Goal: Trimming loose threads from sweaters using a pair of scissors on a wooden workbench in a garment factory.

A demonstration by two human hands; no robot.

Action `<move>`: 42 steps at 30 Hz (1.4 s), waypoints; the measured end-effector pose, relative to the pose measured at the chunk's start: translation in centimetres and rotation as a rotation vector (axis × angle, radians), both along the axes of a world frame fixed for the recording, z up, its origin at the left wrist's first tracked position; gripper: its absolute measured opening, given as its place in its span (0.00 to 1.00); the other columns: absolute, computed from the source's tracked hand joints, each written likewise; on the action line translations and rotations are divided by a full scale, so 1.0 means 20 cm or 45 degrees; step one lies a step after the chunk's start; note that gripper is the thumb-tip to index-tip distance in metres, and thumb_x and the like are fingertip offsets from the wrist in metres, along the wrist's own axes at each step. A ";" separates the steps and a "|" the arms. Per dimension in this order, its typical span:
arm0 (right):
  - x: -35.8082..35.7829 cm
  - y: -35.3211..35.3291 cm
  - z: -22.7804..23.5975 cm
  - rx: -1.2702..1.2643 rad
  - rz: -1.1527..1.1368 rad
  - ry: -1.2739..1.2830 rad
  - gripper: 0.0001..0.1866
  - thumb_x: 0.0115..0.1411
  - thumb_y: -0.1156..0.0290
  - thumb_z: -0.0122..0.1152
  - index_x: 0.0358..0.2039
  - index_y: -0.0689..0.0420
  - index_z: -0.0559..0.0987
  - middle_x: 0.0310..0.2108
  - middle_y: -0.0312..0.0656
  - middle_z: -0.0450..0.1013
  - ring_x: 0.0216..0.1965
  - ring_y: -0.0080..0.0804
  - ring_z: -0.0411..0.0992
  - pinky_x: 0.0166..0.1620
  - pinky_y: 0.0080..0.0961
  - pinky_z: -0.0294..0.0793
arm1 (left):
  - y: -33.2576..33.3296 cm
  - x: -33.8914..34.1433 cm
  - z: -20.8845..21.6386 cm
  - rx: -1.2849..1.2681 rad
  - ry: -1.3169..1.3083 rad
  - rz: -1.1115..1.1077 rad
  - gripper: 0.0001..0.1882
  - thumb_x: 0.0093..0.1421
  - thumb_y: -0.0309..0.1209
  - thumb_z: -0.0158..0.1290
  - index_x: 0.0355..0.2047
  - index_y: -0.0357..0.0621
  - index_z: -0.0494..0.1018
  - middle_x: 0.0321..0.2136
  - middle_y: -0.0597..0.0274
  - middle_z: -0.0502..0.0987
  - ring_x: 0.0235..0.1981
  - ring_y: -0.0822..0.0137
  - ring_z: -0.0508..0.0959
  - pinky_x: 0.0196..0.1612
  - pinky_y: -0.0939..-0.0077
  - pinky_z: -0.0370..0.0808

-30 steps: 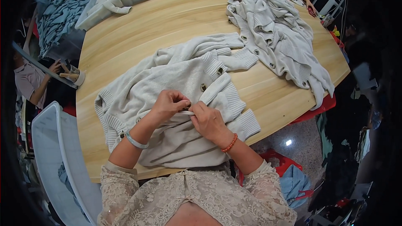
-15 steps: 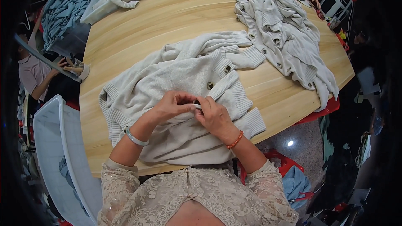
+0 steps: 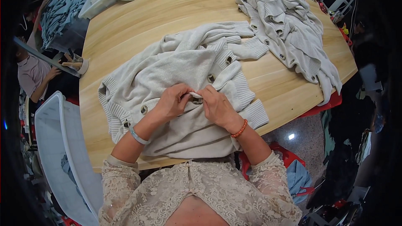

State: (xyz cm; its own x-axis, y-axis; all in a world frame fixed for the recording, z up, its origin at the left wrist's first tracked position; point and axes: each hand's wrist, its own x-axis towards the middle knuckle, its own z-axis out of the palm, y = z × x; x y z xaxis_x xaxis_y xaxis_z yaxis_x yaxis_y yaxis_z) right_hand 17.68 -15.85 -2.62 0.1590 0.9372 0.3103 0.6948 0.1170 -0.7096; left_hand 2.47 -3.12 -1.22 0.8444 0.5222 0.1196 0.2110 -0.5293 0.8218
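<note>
A cream knitted cardigan (image 3: 176,67) with ribbed cuffs and hems lies loosely bunched on the wooden table in front of me. My left hand (image 3: 172,102) is closed in a pinch on its button band. Close beside it, my right hand (image 3: 217,106) pinches the same edge, fingertips almost touching the left ones. A dark, pale-rimmed button (image 3: 195,100) shows just below the pinched edge, between the hands. More such buttons sit along the band, among them one button (image 3: 211,78) beyond my right hand and another button (image 3: 144,109) by my left wrist. The fingertips are partly hidden in the knit.
More cream cardigans (image 3: 289,37) are heaped at the table's right side. A white tub (image 3: 50,129) with some bluish cloth stands at the left. Blue-green garments (image 3: 69,4) pile up at far left, near a seated person (image 3: 31,75). A red stool (image 3: 282,152) stands at lower right.
Both hands have shifted slightly, and the button between them now shows more plainly. A button near my left wrist has come into sight. The whole view has moved a little.
</note>
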 end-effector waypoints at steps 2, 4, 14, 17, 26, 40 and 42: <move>0.00 0.00 0.00 0.053 0.004 0.026 0.12 0.54 0.84 0.53 0.41 0.65 0.74 0.33 0.51 0.70 0.33 0.52 0.72 0.35 0.39 0.73 | 0.00 0.00 -0.01 -0.006 0.006 0.003 0.05 0.57 0.20 0.54 0.35 0.36 0.75 0.25 0.51 0.75 0.25 0.57 0.75 0.31 0.69 0.71; 0.01 -0.01 0.00 0.108 0.003 0.050 0.11 0.55 0.83 0.54 0.39 0.64 0.75 0.33 0.50 0.70 0.33 0.51 0.73 0.34 0.38 0.73 | 0.01 0.00 0.01 -0.010 0.010 0.003 0.05 0.57 0.22 0.55 0.35 0.36 0.75 0.25 0.51 0.75 0.25 0.57 0.75 0.31 0.69 0.71; 0.21 -0.14 0.17 -0.263 -0.125 -0.335 0.06 0.58 0.70 0.58 0.36 0.55 0.75 0.33 0.42 0.70 0.31 0.47 0.75 0.34 0.41 0.74 | 0.02 0.03 0.07 0.541 0.235 0.102 0.09 0.52 0.33 0.61 0.27 0.42 0.74 0.25 0.59 0.75 0.30 0.58 0.76 0.31 0.65 0.72; 0.22 -0.13 0.15 -0.244 -0.188 -0.422 0.06 0.58 0.71 0.57 0.36 0.56 0.74 0.33 0.42 0.70 0.30 0.47 0.75 0.33 0.40 0.74 | -0.02 0.14 0.08 0.999 0.062 -0.031 0.06 0.48 0.24 0.55 0.29 0.42 0.73 0.34 0.57 0.74 0.38 0.55 0.74 0.39 0.66 0.72; 0.24 -0.11 0.06 -0.255 -0.233 -0.554 0.03 0.59 0.74 0.53 0.34 0.57 0.73 0.31 0.44 0.69 0.27 0.47 0.74 0.30 0.39 0.74 | 0.04 0.46 0.01 0.621 0.439 -0.215 0.12 0.53 0.26 0.56 0.39 0.38 0.75 0.40 0.49 0.74 0.38 0.48 0.76 0.40 0.59 0.74; 0.22 -0.10 0.13 -0.007 -0.317 -0.224 0.17 0.54 0.73 0.62 0.43 0.58 0.68 0.30 0.45 0.71 0.30 0.48 0.75 0.31 0.40 0.74 | 0.05 0.48 -0.01 -1.024 0.107 0.013 0.08 0.58 0.30 0.62 0.34 0.37 0.80 0.23 0.70 0.78 0.20 0.84 0.68 0.21 0.88 0.63; 0.22 -0.10 0.10 0.046 -0.304 -0.224 0.22 0.53 0.73 0.64 0.47 0.58 0.67 0.31 0.46 0.71 0.30 0.48 0.75 0.32 0.40 0.75 | 0.05 0.46 -0.02 -1.030 0.118 0.013 0.10 0.58 0.31 0.62 0.34 0.37 0.79 0.25 0.70 0.78 0.22 0.84 0.70 0.22 0.88 0.64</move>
State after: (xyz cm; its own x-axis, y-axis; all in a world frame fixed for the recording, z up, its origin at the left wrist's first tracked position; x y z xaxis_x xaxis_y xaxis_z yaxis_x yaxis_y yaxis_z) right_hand 22.09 -17.93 -0.61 0.3144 0.8675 0.3854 0.8178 -0.0413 -0.5741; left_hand 11.68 -2.10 -1.54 0.8269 0.4251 -0.3681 0.2985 0.2230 0.9280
